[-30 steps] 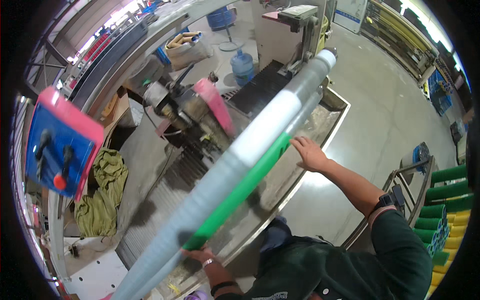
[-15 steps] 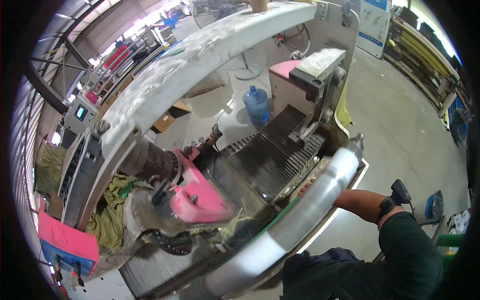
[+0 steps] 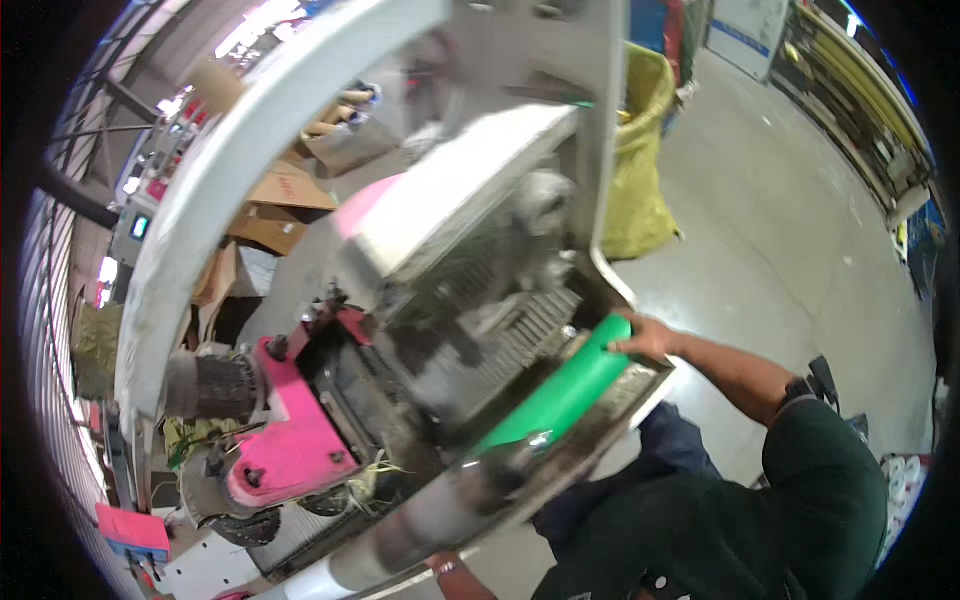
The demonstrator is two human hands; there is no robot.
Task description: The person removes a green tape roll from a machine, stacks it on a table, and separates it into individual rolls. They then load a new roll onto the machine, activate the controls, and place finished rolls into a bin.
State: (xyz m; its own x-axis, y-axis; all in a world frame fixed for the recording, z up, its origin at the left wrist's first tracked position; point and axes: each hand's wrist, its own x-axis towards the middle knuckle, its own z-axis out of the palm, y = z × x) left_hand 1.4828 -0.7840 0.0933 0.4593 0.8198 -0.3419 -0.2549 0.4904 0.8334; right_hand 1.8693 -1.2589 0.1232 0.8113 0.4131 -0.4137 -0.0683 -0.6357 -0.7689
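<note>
A long metal roller (image 3: 430,525) with a shiny surface lies slanted along the near side of the machine, its upper end narrowing to a blurred tip. Beyond that tip stretches a smooth green rounded piece (image 3: 565,385), like a tube or curved sheet, in line with the roller. My right hand (image 3: 645,338) curls its fingers round the far right end of the green piece. At the lower edge my left hand (image 3: 443,563) touches the underside of the roller; its fingers are mostly hidden.
A pink machine carriage (image 3: 290,450) with a motor (image 3: 210,385) stands left of the roller. A white frame beam (image 3: 190,240) arches overhead. Past the machine are a yellow sack (image 3: 640,180) and cardboard boxes (image 3: 275,230). A metal ledge (image 3: 640,385) borders my body.
The metal roller has slid toward the lower left, uncovering the green piece. My right hand has come to the green piece's end, and my left hand has appeared. The view has shifted too.
</note>
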